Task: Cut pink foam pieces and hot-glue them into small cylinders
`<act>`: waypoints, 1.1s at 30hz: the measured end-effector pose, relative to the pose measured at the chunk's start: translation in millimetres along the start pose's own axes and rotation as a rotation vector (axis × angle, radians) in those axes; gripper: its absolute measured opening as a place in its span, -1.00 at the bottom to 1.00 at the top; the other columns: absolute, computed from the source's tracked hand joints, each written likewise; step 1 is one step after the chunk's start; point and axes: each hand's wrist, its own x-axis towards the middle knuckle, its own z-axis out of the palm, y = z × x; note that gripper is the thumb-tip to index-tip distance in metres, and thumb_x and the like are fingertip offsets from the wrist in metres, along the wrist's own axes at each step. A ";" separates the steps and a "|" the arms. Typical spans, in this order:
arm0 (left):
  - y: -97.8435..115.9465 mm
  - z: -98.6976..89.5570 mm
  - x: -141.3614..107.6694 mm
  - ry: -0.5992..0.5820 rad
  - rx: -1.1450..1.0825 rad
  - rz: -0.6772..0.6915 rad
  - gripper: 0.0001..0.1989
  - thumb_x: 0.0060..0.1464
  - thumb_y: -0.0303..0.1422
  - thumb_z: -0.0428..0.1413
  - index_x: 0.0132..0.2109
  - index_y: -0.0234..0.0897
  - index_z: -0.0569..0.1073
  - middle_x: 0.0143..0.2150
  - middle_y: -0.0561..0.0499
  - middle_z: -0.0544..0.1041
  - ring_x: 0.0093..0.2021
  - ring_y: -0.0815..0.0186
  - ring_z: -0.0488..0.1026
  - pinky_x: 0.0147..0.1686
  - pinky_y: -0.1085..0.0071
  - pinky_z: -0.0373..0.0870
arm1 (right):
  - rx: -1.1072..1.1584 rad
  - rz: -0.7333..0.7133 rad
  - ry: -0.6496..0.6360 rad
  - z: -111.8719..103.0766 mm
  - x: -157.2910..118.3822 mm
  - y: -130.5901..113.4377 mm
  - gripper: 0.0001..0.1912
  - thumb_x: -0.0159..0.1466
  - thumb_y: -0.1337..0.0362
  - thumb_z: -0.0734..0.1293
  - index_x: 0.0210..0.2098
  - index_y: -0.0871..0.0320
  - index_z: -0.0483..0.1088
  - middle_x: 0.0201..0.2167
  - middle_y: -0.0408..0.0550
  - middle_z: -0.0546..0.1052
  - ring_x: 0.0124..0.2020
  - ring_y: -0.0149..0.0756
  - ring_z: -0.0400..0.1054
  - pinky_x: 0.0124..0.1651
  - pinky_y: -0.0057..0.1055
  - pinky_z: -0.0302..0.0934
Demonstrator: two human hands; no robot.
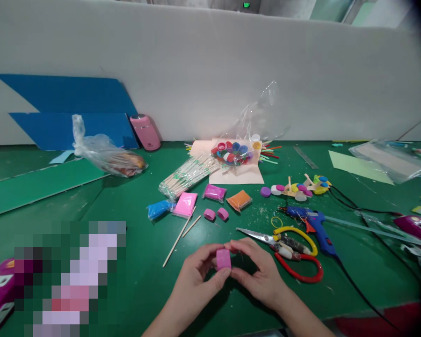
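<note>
Viewed from my remote station, the fingers of the left hand [202, 275] and right hand [262, 275] pinch a pink cap [223, 260] above the desk [136, 285]; uneven pressure could, I judge, make it slip.

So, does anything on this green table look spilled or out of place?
Yes: pale specks litter the table left of the blue glue gun, like unswept scraps. Also, a pixelated patch at lower left hides whatever is there.
</note>
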 end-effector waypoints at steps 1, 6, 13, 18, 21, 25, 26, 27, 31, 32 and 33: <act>0.8 0.1 0.2 0.005 0.041 0.015 -0.73 -0.13 -0.45 0.13 -0.18 -0.28 0.41 -0.21 -0.07 0.48 -0.21 0.25 0.42 -0.18 0.38 0.34 | -0.005 -0.002 0.001 0.1 0.0 -0.2 -0.53 0.10 0.32 0.31 0.00 -0.04 0.17 -0.14 -0.12 0.39 -0.13 -0.27 0.24 -0.07 -0.34 0.14; 4.8 0.8 0.1 0.041 0.238 0.124 -0.73 -0.14 -0.45 0.12 -0.19 -0.26 0.42 -0.23 -0.04 0.47 -0.23 0.26 0.41 -0.21 0.39 0.35 | -0.071 -0.020 -0.005 0.3 0.9 0.7 -0.52 0.09 0.31 0.30 0.01 0.04 0.19 -0.06 -0.02 0.28 -0.07 -0.22 0.20 -0.03 -0.30 0.12; 7.1 0.1 -1.2 0.018 0.361 0.189 -0.77 -0.13 -0.47 0.11 -0.22 -0.24 0.41 -0.28 -0.02 0.47 -0.26 0.28 0.41 -0.23 0.38 0.35 | -0.081 -0.046 -0.054 -0.3 2.8 2.5 -0.60 0.11 0.30 0.29 -0.04 0.02 0.26 -0.22 -0.06 0.31 -0.18 -0.26 0.24 -0.15 -0.34 0.20; 3.8 0.8 0.7 0.037 0.374 0.168 -0.75 -0.14 -0.49 0.10 -0.21 -0.25 0.41 -0.27 -0.02 0.48 -0.25 0.28 0.42 -0.22 0.38 0.35 | -0.091 -0.034 -0.045 -0.5 3.3 2.0 -0.61 0.11 0.33 0.29 -0.05 0.03 0.27 -0.23 -0.06 0.32 -0.19 -0.27 0.24 -0.15 -0.35 0.19; -3.4 1.7 0.8 0.061 0.360 0.132 -0.64 -0.15 -0.49 0.10 -0.10 -0.27 0.37 -0.14 -0.08 0.47 -0.15 0.23 0.40 -0.13 0.32 0.31 | -0.103 -0.024 -0.030 0.4 3.9 3.0 -0.61 0.10 0.32 0.29 -0.06 0.04 0.27 -0.22 -0.05 0.32 -0.17 -0.25 0.24 -0.13 -0.33 0.18; -10.3 4.1 0.4 0.111 0.369 0.111 -0.50 -0.15 -0.45 0.11 0.02 -0.29 0.29 -0.01 -0.15 0.40 -0.05 0.18 0.35 -0.04 0.26 0.25 | -0.129 -0.011 -0.010 1.3 4.5 3.6 -0.61 0.09 0.31 0.30 -0.07 0.05 0.27 -0.19 -0.04 0.34 -0.15 -0.24 0.24 -0.09 -0.33 0.17; -10.4 4.9 0.4 0.118 0.372 0.109 -0.50 -0.15 -0.44 0.11 0.02 -0.30 0.29 -0.02 -0.15 0.41 -0.05 0.18 0.35 -0.04 0.26 0.25 | -0.139 -0.004 -0.004 1.2 4.7 3.4 -0.61 0.08 0.31 0.30 -0.07 0.06 0.26 -0.19 -0.04 0.34 -0.14 -0.23 0.24 -0.08 -0.32 0.16; -10.1 5.8 0.5 0.125 0.372 0.105 -0.51 -0.15 -0.42 0.11 0.02 -0.31 0.29 -0.03 -0.15 0.42 -0.06 0.18 0.36 -0.05 0.27 0.26 | -0.150 0.003 0.003 1.1 4.9 3.1 -0.60 0.08 0.32 0.30 -0.07 0.07 0.26 -0.18 -0.03 0.35 -0.14 -0.23 0.24 -0.08 -0.32 0.16; -7.9 9.9 2.4 0.179 0.337 0.086 -0.51 -0.15 -0.38 0.12 -0.01 -0.38 0.30 -0.14 -0.17 0.48 -0.19 0.18 0.44 -0.18 0.28 0.37 | -0.200 0.018 0.037 1.7 6.0 1.5 -0.60 0.05 0.34 0.28 -0.08 0.11 0.26 -0.18 -0.01 0.36 -0.14 -0.20 0.24 -0.05 -0.26 0.13; -7.9 11.1 3.2 0.195 0.328 0.087 -0.54 -0.16 -0.38 0.12 -0.03 -0.39 0.31 -0.17 -0.16 0.49 -0.23 0.20 0.45 -0.22 0.29 0.39 | -0.213 0.018 0.047 2.3 6.3 1.1 -0.60 0.04 0.34 0.28 -0.09 0.12 0.26 -0.19 -0.01 0.36 -0.15 -0.20 0.24 -0.05 -0.25 0.13; -8.0 12.4 4.0 0.212 0.323 0.089 -0.56 -0.16 -0.37 0.13 -0.07 -0.38 0.33 -0.20 -0.15 0.50 -0.26 0.21 0.46 -0.25 0.31 0.40 | -0.225 0.017 0.057 3.1 6.5 0.7 -0.60 0.04 0.35 0.27 -0.09 0.12 0.26 -0.20 -0.01 0.35 -0.15 -0.19 0.25 -0.05 -0.25 0.14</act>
